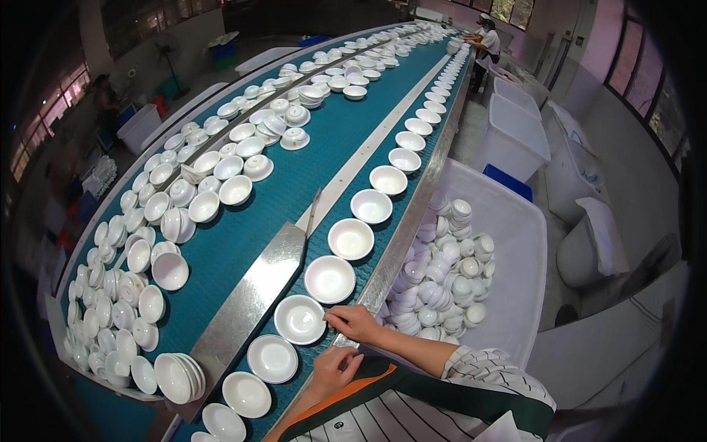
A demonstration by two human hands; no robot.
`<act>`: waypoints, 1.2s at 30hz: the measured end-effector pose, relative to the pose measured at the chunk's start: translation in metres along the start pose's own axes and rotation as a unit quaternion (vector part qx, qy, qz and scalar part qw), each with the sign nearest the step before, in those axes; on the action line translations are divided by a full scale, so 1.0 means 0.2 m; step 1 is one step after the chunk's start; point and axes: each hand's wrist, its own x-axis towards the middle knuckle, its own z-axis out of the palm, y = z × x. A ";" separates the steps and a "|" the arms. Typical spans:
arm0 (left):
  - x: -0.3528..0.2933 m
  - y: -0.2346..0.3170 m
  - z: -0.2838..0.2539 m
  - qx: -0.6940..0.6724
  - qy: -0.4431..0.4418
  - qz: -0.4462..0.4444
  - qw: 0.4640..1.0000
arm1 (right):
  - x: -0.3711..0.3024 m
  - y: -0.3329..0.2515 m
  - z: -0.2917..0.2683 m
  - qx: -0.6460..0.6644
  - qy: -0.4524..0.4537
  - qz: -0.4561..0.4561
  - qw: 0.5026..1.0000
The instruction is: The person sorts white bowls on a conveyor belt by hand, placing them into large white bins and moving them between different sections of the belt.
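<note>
White bowls stand in a single line along the near side of a teal conveyor belt point(243, 261), their open tops facing up. My right hand point(355, 324) reaches over the metal side rail to one white bowl point(300, 320). Its fingers are drawn together at the bowl's right rim, and the bowl rests on the belt. Just below, my left hand point(335, 370) lies by the rail with its fingers curled in and nothing visible in them. The closest bowl to it is another upright white bowl point(272, 359) in the line.
A metal divider point(254, 295) splits the belt; beyond it many bowls lie jumbled, some stacked or overturned. Right of the rail point(412, 228), a large white bin point(526, 295) holds heaped bowls. More white tubs point(508, 140) line the aisle. Co-workers point(484, 44) stand at the far end.
</note>
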 end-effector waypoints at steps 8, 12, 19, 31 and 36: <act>0.10 0.01 0.16 -0.070 -0.085 -0.040 0.993 | 0.07 0.08 -0.16 -0.054 0.049 0.010 0.997; 0.21 0.02 0.24 -0.048 -0.071 -0.017 0.996 | 0.13 0.11 -0.25 -0.071 0.078 0.013 0.994; 0.39 0.08 0.28 -0.126 -0.092 -0.083 0.984 | 0.22 0.10 -0.45 -0.047 0.037 0.041 0.997; 0.60 -0.01 0.48 -0.121 -0.117 -0.097 0.981 | 0.27 0.35 -0.65 -0.033 0.092 0.062 0.993; 0.69 0.01 0.55 -0.060 -0.128 -0.055 0.988 | 0.33 0.44 -0.73 -0.043 0.075 0.029 0.996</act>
